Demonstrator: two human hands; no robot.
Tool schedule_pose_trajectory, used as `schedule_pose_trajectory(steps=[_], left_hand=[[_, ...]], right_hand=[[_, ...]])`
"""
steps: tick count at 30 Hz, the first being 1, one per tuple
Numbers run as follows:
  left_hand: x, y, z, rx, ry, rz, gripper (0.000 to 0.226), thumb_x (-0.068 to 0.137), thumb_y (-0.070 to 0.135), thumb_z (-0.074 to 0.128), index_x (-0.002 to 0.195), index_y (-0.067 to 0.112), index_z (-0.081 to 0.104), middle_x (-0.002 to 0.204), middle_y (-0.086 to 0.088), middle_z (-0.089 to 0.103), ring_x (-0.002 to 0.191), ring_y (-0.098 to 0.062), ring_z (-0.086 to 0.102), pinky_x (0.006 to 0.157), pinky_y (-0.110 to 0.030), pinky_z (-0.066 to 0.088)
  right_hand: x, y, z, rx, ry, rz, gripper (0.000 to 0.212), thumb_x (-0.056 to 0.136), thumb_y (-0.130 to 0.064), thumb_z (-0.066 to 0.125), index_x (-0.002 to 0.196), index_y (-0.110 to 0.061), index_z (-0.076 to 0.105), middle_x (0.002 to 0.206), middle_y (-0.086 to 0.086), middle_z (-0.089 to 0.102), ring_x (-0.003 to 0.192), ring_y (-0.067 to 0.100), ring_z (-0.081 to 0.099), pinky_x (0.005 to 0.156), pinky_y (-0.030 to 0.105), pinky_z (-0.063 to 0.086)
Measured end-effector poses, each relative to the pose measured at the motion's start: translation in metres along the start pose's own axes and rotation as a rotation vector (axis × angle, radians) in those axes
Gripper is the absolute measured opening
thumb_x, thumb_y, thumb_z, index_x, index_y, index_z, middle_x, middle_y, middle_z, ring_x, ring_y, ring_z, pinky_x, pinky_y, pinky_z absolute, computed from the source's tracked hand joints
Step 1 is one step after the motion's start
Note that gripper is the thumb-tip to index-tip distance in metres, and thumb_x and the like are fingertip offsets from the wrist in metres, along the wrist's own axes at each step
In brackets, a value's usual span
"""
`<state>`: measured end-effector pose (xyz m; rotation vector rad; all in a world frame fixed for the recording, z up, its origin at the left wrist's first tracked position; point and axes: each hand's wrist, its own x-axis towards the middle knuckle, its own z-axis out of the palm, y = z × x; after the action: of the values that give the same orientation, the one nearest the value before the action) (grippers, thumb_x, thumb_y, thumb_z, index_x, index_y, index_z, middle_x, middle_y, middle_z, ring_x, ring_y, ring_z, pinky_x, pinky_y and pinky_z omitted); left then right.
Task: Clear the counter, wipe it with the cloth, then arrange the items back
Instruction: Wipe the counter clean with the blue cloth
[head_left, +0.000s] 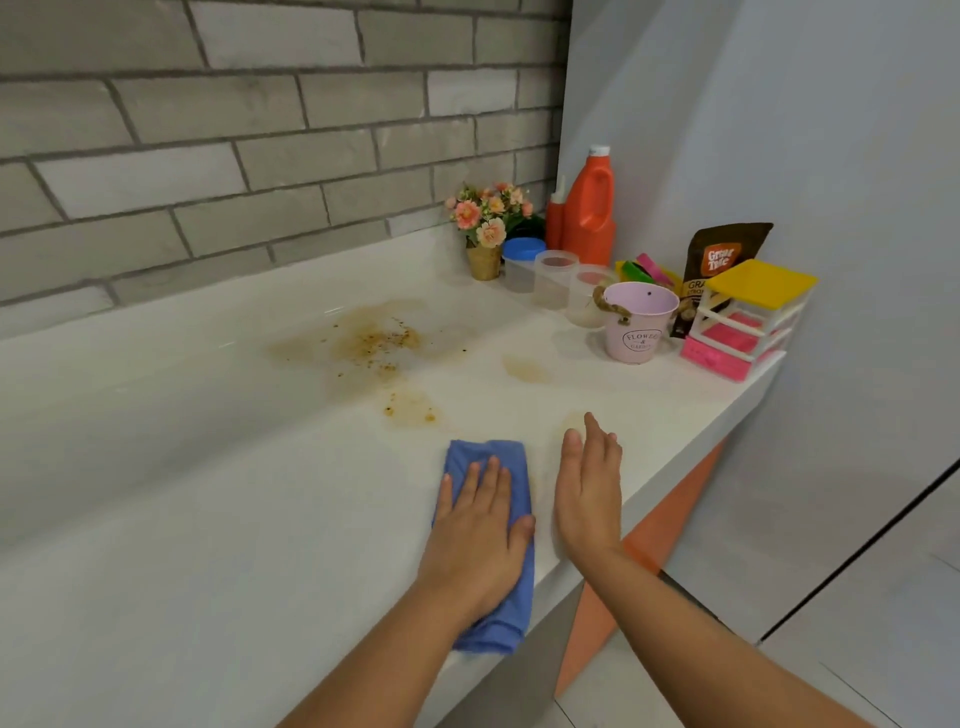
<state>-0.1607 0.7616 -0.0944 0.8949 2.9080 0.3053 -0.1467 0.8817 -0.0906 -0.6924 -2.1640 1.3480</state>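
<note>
A folded blue cloth (491, 457) lies on the white counter (208, 493) near its front edge. My left hand (475, 535) presses flat on the cloth, fingers spread. My right hand (589, 493) stands edge-on beside the cloth, fingers straight and together, holding nothing. Brown stains with crumbs (374, 340) mark the counter beyond the cloth, and smaller patches (524, 369) lie to the right.
Items crowd the far right corner: a flower pot (485, 223), an orange bottle (589, 208), clear tubs (553, 278), a pink bucket (639, 322), a brown pouch (719, 260) and a small drawer unit (748, 317). A grey brick wall runs behind the counter.
</note>
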Motion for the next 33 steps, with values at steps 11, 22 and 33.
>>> schedule_pose_trajectory(steps=[11, 22, 33], left_hand=[[0.021, -0.049, -0.016, 0.069, -0.024, -0.111, 0.129, 0.039, 0.077, -0.042, 0.148, 0.017, -0.011, 0.157, 0.003, -0.017, 0.144, -0.012, -0.016, 0.110, -0.033, -0.019], [0.086, 0.036, 0.004, 0.035, -0.026, -0.194, 0.068, 0.098, 0.052, 0.016, 0.150, 0.014, -0.007, 0.158, -0.001, -0.014, 0.145, -0.016, -0.014, 0.114, -0.037, -0.016], [0.107, 0.096, 0.016, -0.051, -0.044, -0.072, 0.058, 0.100, 0.044, 0.014, 0.150, 0.021, -0.004, 0.157, 0.008, -0.012, 0.144, -0.008, -0.015, 0.115, -0.032, -0.017]], right_hand=[[0.097, 0.044, -0.052, -0.415, -0.094, -0.034, 0.058, 0.099, -0.046, 0.019, 0.149, -0.016, 0.018, 0.157, 0.005, 0.015, 0.146, 0.016, 0.010, 0.115, 0.036, 0.020], [0.121, 0.057, -0.069, -0.333, -0.135, -0.200, 0.055, 0.100, -0.041, 0.019, 0.146, -0.012, 0.028, 0.155, 0.007, 0.023, 0.146, 0.017, 0.005, 0.119, 0.033, 0.007], [0.139, 0.067, -0.076, -0.341, -0.084, -0.186, 0.054, 0.100, -0.037, 0.024, 0.148, -0.011, 0.022, 0.155, 0.009, 0.022, 0.145, 0.024, 0.014, 0.117, 0.038, 0.016]])
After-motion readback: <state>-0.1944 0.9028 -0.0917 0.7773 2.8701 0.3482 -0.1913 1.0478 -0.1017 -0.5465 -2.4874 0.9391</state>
